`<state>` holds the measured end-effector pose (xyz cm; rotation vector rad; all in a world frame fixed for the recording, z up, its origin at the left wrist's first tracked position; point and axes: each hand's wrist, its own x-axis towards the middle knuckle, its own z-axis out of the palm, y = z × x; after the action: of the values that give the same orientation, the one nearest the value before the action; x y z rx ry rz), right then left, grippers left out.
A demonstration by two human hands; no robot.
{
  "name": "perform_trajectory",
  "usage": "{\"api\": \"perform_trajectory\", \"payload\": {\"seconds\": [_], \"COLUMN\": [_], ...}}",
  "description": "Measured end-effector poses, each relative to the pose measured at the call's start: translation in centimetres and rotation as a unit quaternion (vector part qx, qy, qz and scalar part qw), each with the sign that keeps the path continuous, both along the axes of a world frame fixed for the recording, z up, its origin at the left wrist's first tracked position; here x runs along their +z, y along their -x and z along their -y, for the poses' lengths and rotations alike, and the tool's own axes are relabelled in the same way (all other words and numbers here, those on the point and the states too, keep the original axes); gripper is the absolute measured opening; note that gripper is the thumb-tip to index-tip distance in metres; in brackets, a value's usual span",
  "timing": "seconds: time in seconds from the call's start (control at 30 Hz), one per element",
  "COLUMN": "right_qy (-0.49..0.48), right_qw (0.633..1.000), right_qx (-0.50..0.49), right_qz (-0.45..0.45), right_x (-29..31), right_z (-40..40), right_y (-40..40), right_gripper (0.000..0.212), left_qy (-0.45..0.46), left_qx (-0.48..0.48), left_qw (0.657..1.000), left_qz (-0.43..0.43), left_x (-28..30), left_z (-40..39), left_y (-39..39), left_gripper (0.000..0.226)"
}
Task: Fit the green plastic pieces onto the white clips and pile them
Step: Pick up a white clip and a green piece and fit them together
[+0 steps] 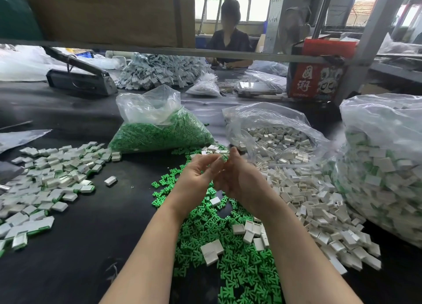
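Note:
My left hand [196,178] and my right hand [239,178] meet above the black table, fingertips together. Between them sits a small white clip with a green piece [224,157], pinched by both hands; the right fingers hide part of it. Loose green pieces [228,258] lie scattered under my forearms. Loose white clips [315,203] spread to the right. Several fitted white-and-green clips [50,178] lie in a pile at the left.
An open bag of green pieces [159,130] stands at centre back, an open bag of white clips [274,132] beside it, and a large bag of fitted clips [383,162] at the right. Another person [229,40] sits across the table. A red box [317,75] stands behind.

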<state>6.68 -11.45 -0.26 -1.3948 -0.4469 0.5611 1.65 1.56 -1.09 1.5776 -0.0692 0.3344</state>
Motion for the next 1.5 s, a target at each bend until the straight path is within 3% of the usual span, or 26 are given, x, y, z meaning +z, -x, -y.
{"api": "perform_trajectory", "payload": {"seconds": [0.23,0.5,0.63,0.83,0.93,1.03,1.13,1.2,1.5], "right_qy": [-0.093,-0.056,-0.027,-0.015,-0.022,-0.035,-0.050,-0.066,-0.064], "right_qw": [0.995,0.997,0.998,0.998,0.998,0.999,0.998,0.997,0.996], "right_qx": [0.024,0.004,-0.012,-0.002,-0.007,-0.008,-0.019,-0.037,-0.056], "right_qz": [-0.016,0.044,0.056,0.056,0.053,0.038,0.026,0.011,0.030], "right_x": [-0.3,-0.2,-0.1,0.0,0.0,0.0,0.0,0.0,-0.8], "right_z": [-0.1,0.1,-0.1,-0.3,-0.3,-0.3,-0.3,-0.4,-0.7], "right_y": [0.0,0.2,0.5,0.8,0.9,0.9,1.0,1.1,0.6], "right_gripper": [0.048,0.053,0.044,0.064,0.059,0.057,0.059,0.056,0.034], "left_qy": [0.012,0.025,0.040,0.077,0.092,0.109,0.131,0.147,0.168], "left_qx": [0.023,0.093,0.117,0.102,0.102,0.098,0.101,0.099,0.080], "left_qw": [0.999,0.995,0.992,0.992,0.990,0.989,0.986,0.984,0.982], "left_qz": [0.030,0.024,0.000,-0.018,-0.026,-0.032,-0.034,-0.033,-0.030], "left_x": [0.5,1.3,1.4,1.4,1.4,1.5,1.7,1.9,1.6], "left_z": [0.3,0.6,1.1,1.4,1.3,1.5,1.9,2.2,2.5], "left_y": [-0.2,-0.1,-0.2,-0.4,-0.5,-0.6,-0.6,-0.4,-0.5], "left_gripper": [0.016,0.011,0.012,0.007,0.017,0.008,0.022,0.010,0.016]}}
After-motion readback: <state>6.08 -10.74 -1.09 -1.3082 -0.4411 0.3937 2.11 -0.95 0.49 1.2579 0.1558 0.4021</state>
